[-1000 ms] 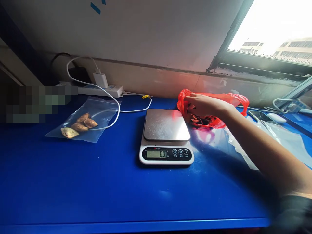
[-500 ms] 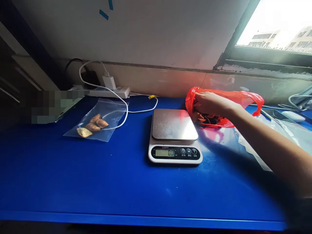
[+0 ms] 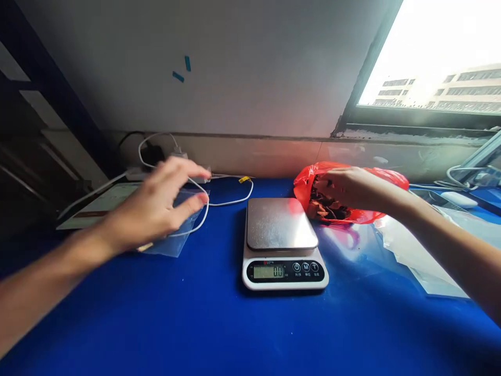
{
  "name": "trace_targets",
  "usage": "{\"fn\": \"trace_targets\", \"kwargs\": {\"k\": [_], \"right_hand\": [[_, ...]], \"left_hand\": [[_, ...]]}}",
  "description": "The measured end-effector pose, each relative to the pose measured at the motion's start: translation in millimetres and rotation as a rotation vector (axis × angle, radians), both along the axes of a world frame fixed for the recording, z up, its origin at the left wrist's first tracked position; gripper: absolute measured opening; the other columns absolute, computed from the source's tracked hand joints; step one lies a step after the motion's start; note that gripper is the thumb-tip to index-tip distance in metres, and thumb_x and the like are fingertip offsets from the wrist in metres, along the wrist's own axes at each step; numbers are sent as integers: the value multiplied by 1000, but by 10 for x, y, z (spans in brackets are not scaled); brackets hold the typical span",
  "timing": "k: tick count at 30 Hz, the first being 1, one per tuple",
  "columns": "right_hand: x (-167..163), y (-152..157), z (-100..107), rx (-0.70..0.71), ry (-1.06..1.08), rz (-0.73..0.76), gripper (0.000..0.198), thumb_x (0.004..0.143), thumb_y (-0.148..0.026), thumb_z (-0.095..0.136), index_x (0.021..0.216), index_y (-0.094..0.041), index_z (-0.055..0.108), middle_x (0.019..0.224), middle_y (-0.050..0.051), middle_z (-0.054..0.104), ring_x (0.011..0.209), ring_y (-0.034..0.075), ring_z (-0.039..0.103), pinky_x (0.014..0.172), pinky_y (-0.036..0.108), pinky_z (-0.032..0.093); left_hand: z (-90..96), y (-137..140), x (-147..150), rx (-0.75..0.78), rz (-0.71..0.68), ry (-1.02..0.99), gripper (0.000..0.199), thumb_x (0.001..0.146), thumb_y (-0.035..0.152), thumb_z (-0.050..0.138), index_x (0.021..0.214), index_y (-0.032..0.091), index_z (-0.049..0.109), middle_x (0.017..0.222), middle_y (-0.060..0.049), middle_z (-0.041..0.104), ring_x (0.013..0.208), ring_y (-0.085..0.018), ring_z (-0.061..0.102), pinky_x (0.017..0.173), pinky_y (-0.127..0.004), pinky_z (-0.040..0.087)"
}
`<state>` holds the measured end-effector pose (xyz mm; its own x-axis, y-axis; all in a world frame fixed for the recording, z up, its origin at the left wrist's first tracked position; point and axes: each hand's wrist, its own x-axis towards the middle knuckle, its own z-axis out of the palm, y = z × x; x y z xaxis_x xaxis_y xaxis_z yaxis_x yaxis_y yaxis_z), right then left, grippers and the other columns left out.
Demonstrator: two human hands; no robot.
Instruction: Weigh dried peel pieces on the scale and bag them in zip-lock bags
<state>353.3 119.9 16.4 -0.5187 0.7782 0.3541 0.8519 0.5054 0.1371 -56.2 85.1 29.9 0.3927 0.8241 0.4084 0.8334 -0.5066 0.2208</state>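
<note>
My right hand reaches into the red plastic bag, its fingers down among dark brown dried pieces; the fingertips are hidden there. Raised over the left side of the table is my left hand, thumb and fingers apart with nothing between them. Beneath it lies a clear zip bag, mostly covered by the hand, with only a bit of one pale brown chunk showing. Between the hands stands a digital kitchen scale, its steel plate bare and its display reading 0.0.
A white cable loops behind the left hand towards a charger and power strip at the wall. Clear plastic bags lie on the right, near a white mouse. A paper sheet rests at the back left of the blue table.
My left hand has come in from the left, over the zip bag. My right hand stays in the red bag. The view has tilted up slightly, so things sit lower.
</note>
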Motion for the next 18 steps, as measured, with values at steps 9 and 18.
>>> {"fn": "trace_targets", "kwargs": {"k": [9, 18], "right_hand": [[101, -584, -458, 190, 471, -19, 20, 99, -39, 58, 96, -21, 66, 92, 8, 76, 68, 17, 71, 58, 28, 51], [-43, -602, -477, -42, 983, 43, 23, 93, -41, 62, 106, -22, 64, 102, 9, 78, 93, 24, 77, 79, 39, 65]], "left_hand": [[-422, 119, 74, -132, -199, 194, 38, 93, 50, 55, 123, 30, 66, 134, -7, 61, 130, -33, 51, 109, -57, 41], [-96, 219, 486, -32, -339, 245, 49, 96, 56, 46, 132, 27, 61, 137, -9, 61, 131, -35, 52, 112, -59, 39]]}}
